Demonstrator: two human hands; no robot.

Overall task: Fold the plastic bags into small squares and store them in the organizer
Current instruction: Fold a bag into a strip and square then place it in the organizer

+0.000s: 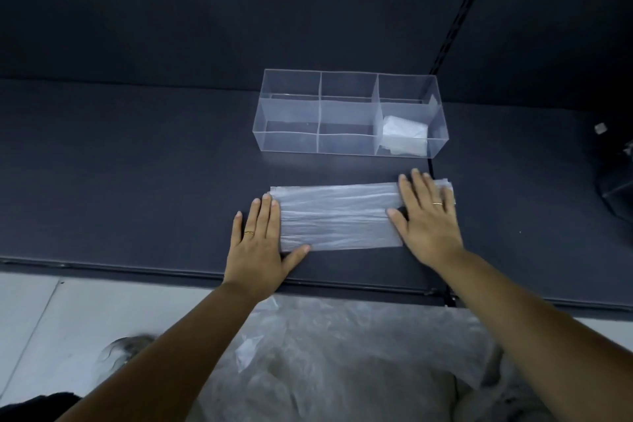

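Pressing both ends of the plastic bag (339, 216)

Your left hand (260, 245) and right hand (428, 221) lie flat, fingers straight and spread, on the two ends of the plastic bag, folded into a strip on the dark shelf (137, 181) near the organizer (287, 142).

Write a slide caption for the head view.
Left hand and right hand lie flat at the ends of a plastic bag folded into a strip; the organizer behind holds one folded bag.
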